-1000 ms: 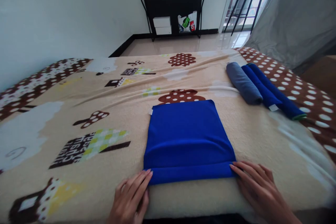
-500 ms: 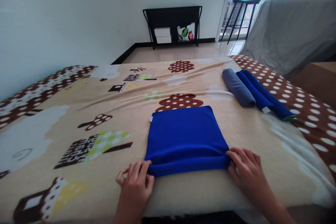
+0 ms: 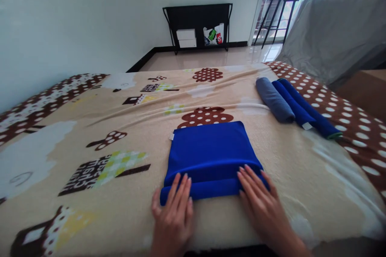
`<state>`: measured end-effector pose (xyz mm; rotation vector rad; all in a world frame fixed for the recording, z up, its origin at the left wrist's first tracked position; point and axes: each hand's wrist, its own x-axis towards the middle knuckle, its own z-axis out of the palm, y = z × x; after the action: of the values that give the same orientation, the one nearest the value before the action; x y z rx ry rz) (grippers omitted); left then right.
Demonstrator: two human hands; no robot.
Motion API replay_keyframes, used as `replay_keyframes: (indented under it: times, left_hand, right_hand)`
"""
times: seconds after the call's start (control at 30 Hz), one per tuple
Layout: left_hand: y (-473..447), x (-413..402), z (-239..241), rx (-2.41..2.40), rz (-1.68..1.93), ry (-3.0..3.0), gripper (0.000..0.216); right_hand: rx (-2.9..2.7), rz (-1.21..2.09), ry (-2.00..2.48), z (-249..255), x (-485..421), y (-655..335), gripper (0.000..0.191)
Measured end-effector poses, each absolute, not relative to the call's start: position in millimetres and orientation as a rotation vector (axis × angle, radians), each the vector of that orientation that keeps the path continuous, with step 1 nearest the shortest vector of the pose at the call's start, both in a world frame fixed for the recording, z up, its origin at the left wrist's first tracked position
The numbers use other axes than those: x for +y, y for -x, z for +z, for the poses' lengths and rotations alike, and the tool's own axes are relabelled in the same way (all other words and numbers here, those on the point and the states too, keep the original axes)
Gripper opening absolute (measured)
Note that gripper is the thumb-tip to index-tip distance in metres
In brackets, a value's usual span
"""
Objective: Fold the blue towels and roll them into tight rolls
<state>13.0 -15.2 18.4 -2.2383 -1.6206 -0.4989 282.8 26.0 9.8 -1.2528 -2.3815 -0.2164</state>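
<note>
Blue cloth (image 3: 208, 144) lies spread on the patterned blanket (image 3: 217, 221), near the person, its near edge turned over into a narrow band (image 3: 215, 188). A white tag (image 3: 171, 136) sticks out at its far left corner. The left hand (image 3: 172, 221) rests over the band's left end, the right hand (image 3: 262, 204) over its right end. On both hands the fingers (image 3: 181, 194) are stretched out and slightly spread, laid on top of the cloth without a grip on it. Well apart, to the right, 3 rolls lie side by side: a grey-blue roll (image 3: 274, 100), a blue roll (image 3: 292, 102) with a white label, and a darker roll (image 3: 313, 110) with a green-edged end.
</note>
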Motion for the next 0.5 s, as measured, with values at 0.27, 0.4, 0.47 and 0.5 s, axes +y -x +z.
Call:
replay_keyframes:
  times: [0.27,0.4,0.47,0.5]
  left_hand:
    - [-2,2,13,-1.746,-0.271,2.294,0.056]
    - [26,-4,14,-1.770,-0.230,2.231,0.054]
    - [23,-8,20,-1.721,-0.288,2.203,0.052]
    - [20,-10,23,-1.676,-0.331,2.209,0.051]
  right_hand:
    - [-2.533,-0.204,1.329,7,55,-288,0.058]
    - [-2.571,-0.243,1.284,7,60,-322,0.064]
    - [-2.538,-0.244,1.234,11,55,-325,0.058]
    - [-2.515,-0.233,1.197,12,52,-326,0.054]
